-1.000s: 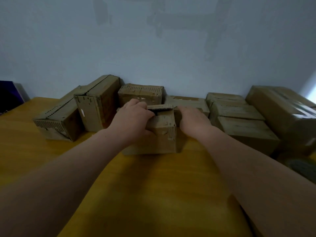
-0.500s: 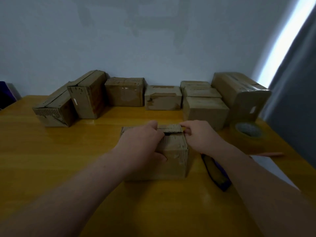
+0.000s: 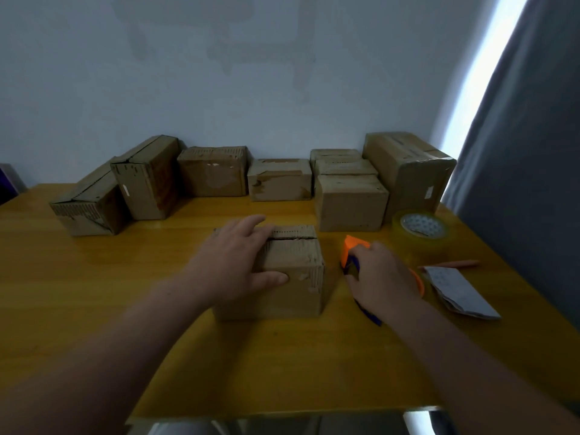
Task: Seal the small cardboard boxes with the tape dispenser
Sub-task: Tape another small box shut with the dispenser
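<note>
Right hand shifted from box, grip curled round tape dispenser; left hand open atop box.

Single wide-angle view from a camera worn on the person's head, looking forward and down across a yellow wooden desk toward the far wall. Both bare forearms enter from the near bottom corners and reach the middle of the frame. There the left hand lies on a small cardboard box, and the right hand curls over an orange tape dispenser. The desk's near edge shows at the bottom. A row of cardboard boxes lines the far side, and a grey curtain fills the right edge.
</note>
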Available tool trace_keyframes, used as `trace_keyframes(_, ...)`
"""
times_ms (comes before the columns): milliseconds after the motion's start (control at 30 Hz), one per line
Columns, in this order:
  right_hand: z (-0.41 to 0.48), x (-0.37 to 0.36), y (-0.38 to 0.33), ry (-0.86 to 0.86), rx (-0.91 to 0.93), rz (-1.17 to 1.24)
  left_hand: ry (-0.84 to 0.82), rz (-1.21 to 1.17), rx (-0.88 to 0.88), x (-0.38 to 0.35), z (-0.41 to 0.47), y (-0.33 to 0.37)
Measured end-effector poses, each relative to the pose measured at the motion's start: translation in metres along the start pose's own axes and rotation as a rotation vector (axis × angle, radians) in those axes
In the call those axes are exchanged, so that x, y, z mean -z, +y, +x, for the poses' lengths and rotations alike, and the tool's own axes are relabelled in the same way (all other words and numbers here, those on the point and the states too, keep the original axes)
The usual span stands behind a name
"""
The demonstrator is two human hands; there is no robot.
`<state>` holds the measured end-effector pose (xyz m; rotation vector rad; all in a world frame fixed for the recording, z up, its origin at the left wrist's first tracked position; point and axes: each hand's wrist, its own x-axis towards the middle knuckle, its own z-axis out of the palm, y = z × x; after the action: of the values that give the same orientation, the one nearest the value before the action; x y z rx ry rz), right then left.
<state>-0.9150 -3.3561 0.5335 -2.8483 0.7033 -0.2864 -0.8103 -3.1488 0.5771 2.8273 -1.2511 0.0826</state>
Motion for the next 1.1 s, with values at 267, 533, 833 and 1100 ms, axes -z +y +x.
trace_keyframes(267, -0.015, -0.011, 0.003, -0.064, -0.145, -0.08, -0.141, -0.017, 0.033, -0.007, 0.007, -0.021)
trace_keyframes(533, -0.015, 0.006, -0.004, 0.077, -0.087, 0.106, -0.108, -0.014, -0.018, -0.007, 0.001, -0.018)
trace_keyframes(833, 0.012, 0.024, 0.004, -0.102, -0.139, 0.686, -0.105, -0.107, -0.118, -0.01, -0.008, -0.014)
trace_keyframes(1100, 0.018, 0.038, -0.002, -0.222, -0.164, 0.118, -0.09, -0.184, -0.115, -0.011, -0.007, -0.015)
